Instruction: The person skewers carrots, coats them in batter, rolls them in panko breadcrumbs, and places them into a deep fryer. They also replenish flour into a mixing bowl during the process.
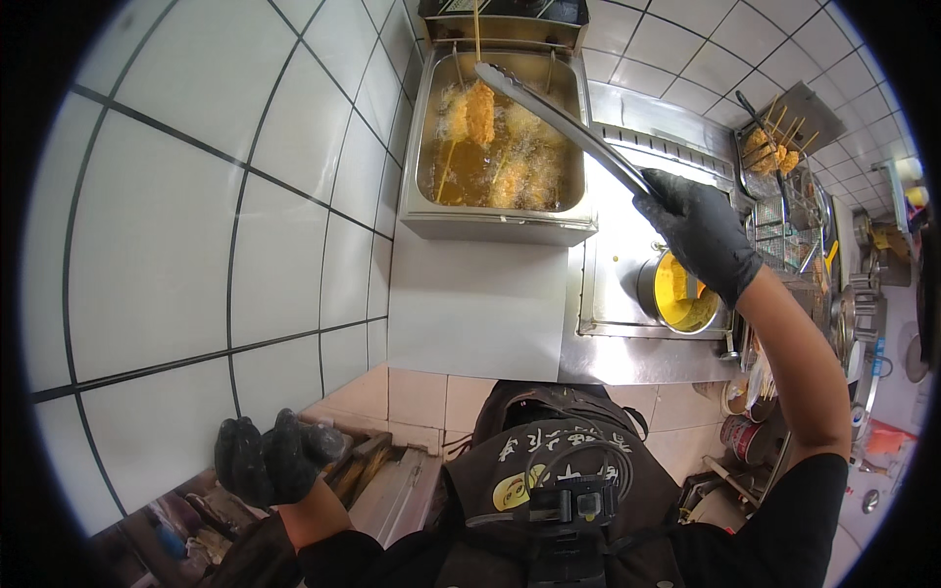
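Note:
My right hand (698, 228), in a black glove, grips metal tongs (573, 128) that reach left over the deep fryer (500, 226). The tongs' tips are at the wooden skewer (477, 33) of a golden battered piece (481, 117), held upright above the oil. Several more battered skewered pieces (511, 180) fry in the bubbling oil (470, 173). Low at the left, my black-gloved left hand (272, 459) is loosely curled beside the tiled wall, its fingers partly apart and nothing visible in it.
A metal pot (650, 290) of yellow liquid with a brush (695, 285) stands below my right hand. Fried skewers (772, 151) rest in a rack at the far right, near wire baskets (772, 228). White tiled wall (162, 176) bounds the left. A white board (478, 309) lies before the fryer.

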Motion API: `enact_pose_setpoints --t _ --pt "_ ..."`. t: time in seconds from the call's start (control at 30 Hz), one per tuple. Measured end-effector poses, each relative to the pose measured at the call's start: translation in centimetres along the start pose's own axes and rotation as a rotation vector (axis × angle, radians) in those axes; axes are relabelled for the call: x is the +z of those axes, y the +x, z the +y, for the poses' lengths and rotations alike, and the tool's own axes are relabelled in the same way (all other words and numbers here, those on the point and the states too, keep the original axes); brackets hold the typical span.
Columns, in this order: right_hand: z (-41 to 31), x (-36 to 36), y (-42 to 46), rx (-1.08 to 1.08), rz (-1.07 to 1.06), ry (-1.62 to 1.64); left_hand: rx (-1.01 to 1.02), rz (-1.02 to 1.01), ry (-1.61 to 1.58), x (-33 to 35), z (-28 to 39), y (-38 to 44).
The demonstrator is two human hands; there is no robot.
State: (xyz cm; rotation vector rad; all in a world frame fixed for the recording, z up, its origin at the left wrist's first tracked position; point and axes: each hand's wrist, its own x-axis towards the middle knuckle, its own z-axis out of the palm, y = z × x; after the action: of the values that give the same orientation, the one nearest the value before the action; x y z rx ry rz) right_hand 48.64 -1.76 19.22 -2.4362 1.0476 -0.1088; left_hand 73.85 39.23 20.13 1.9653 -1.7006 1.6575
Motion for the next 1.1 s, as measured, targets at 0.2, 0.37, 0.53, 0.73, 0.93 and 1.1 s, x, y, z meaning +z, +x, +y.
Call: enact_pose_setpoints --t 0.2,0.37,0.53,0.73,0.93,1.1 --pt "-0.6 -1.8 -2.3 -0.031 0.123 -0.033 0.015 -0.002 -0.008 0.1 0.2 0.4" --pt "0.3 -2.8 -2.9 -0.115 0.211 -0.038 0.01 -0.015 -0.02 0.1 0.0 0.3" --pt "2.5 -2.0 -2.9 -0.191 0.277 0.008 0.004 -0.04 -0.022 -0.2 -0.2 0.0" --pt "5.9 -0.5 -3.1 -0.061 0.105 0.41 -0.016 -0.112 -0.055 -1.1 -0.4 -0.9" --pt "6.8 -1.1 -2.9 0.057 -0.05 0.663 -0.042 -0.258 -0.15 -3.3 -0.5 -1.4" --pt "7.0 -1.3 -3.3 0.074 -0.001 0.547 -0.062 -0.298 -0.259 -2.8 -0.1 -2.2"
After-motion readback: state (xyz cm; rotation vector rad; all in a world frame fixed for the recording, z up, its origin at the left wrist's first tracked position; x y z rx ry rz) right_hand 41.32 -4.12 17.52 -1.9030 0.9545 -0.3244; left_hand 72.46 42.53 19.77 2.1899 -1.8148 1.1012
